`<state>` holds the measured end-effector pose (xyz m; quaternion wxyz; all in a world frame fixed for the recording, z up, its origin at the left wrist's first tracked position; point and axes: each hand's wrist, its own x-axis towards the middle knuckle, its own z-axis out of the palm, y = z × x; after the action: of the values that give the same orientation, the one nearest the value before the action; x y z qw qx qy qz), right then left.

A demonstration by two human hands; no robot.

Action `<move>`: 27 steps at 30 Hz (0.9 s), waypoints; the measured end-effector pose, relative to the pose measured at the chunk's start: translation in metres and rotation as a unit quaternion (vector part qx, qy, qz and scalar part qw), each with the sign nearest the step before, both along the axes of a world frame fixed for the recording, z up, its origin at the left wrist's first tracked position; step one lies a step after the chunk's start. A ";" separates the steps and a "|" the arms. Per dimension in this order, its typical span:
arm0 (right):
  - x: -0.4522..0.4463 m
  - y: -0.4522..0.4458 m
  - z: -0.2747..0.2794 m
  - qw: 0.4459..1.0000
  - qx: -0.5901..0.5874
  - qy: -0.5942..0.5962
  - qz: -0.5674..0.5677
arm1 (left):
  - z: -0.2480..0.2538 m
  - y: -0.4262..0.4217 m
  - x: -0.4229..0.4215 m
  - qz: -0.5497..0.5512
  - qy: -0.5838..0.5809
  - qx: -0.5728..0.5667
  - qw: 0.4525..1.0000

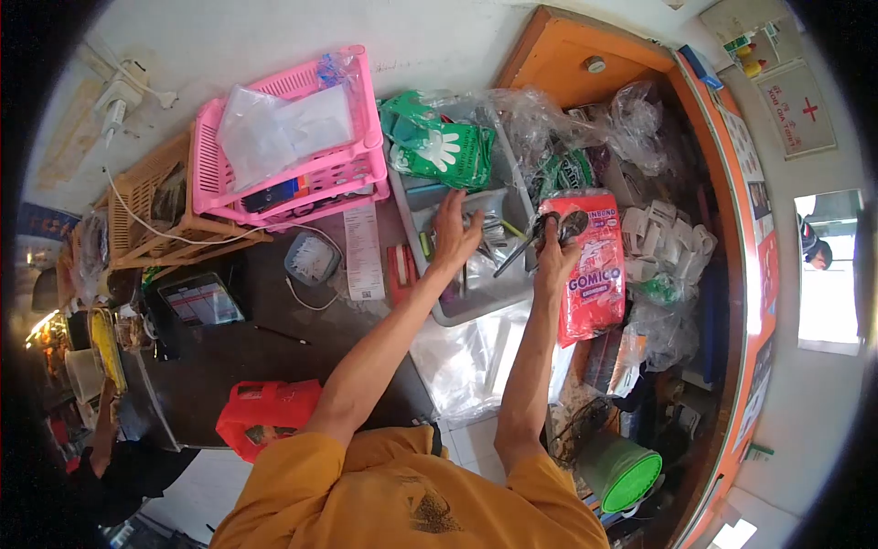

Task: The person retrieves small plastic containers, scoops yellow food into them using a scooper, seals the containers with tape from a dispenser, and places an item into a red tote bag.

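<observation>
My left hand [455, 231] reaches into a grey plastic tray [471, 313], its fingers apart above small loose items. My right hand [551, 258] is closed round a dark, long-stemmed thing with a rounded end, which looks like a black spoon [512, 260]. Just behind it lies a red GOMICO packet [593, 284] at the tray's right side. Green packs of plastic gloves [444, 151] fill the far end of the tray. Part of the tray's contents is hidden under my left hand.
A pink basket [288, 178] with plastic bags stands back left. Left of the tray are a receipt [363, 252], a small clear container [313, 259] and a tablet [201, 300]. An orange-framed cabinet [713, 137] holds crumpled plastic on the right. Another person's arm [102, 425] shows far left.
</observation>
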<state>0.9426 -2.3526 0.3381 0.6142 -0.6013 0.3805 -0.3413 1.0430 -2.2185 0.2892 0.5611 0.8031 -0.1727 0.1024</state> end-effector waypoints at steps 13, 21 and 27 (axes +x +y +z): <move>-0.042 0.135 0.081 0.982 0.032 -0.034 0.181 | 0.104 0.118 -0.070 -0.105 0.415 -0.297 0.854; -0.110 0.250 0.097 0.920 -0.258 0.108 0.276 | 0.106 0.232 -0.181 -0.059 0.296 -0.320 0.898; -0.176 0.339 0.113 0.864 -0.265 0.149 0.401 | 0.123 0.320 -0.244 -0.043 0.351 -0.342 0.871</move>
<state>0.7661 -2.0139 0.4516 0.4519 -0.8856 0.0885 -0.0602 0.7992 -1.8985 0.4123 0.8279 0.5361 0.0474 -0.1579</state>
